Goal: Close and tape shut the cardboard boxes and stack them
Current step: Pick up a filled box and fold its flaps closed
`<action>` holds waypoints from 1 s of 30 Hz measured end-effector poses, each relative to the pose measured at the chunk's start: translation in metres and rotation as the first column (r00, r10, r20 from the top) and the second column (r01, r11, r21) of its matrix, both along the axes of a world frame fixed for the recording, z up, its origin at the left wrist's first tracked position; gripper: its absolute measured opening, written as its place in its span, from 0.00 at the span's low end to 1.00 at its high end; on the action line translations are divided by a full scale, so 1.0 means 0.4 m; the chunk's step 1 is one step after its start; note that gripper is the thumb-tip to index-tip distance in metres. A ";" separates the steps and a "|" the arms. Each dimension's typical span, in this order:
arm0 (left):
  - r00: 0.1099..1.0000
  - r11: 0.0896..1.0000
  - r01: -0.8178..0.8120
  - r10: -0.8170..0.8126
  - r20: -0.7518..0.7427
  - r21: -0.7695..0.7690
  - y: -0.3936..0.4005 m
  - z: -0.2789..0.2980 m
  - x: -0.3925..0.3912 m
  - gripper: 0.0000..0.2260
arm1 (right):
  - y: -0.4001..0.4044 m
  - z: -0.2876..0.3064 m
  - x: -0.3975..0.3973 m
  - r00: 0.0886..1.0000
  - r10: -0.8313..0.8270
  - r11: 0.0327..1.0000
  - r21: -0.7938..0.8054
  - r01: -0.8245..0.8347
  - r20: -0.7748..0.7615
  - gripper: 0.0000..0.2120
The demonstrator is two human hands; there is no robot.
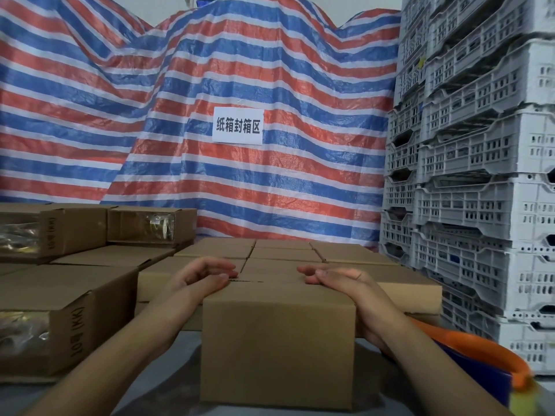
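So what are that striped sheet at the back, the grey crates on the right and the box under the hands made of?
Striped sheet: probably woven plastic tarpaulin, slightly glossy; it creases sharply and shows a fine weave.
Grey crates: apparently moulded hard plastic, matt, with regular vent slots and stacking rims.
Box: brown cardboard, matt and unprinted on this face, with folded flaps on top.

I'm in a warehouse packing area: striped tarp (270, 85) w/ box-sealing sign (238, 125), stacked grey plastic crates (474, 175), cardboard boxes (90, 283) all round.
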State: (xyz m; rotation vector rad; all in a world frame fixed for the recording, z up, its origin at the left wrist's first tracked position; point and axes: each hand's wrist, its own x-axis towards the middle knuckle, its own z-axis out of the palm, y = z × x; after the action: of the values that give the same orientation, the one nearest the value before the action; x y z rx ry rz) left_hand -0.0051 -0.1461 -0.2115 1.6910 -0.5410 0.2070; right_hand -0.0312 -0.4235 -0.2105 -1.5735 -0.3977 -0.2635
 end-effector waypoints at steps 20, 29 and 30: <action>0.936 0.336 -0.208 -0.205 0.287 0.918 -0.156 0.108 -0.073 0.38 | 0.002 0.005 -0.012 0.999 -0.039 0.996 -0.082 0.038 -0.015 0.18; 0.915 0.388 -0.211 -0.244 0.321 0.897 -0.157 0.108 -0.083 0.33 | 0.107 0.106 -0.154 0.936 -0.213 0.587 -0.729 0.352 0.280 0.19; 0.908 0.396 -0.222 -0.248 0.337 0.891 -0.158 0.107 -0.082 0.31 | 0.131 0.106 -0.166 0.931 -0.201 0.433 -0.825 0.364 0.305 0.20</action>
State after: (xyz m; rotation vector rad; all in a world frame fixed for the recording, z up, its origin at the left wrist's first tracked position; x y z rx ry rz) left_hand -0.0378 -0.2094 -0.1686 2.7954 -1.1569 0.2922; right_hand -0.0975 -0.3712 -0.1680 -2.6907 -0.4115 -0.5072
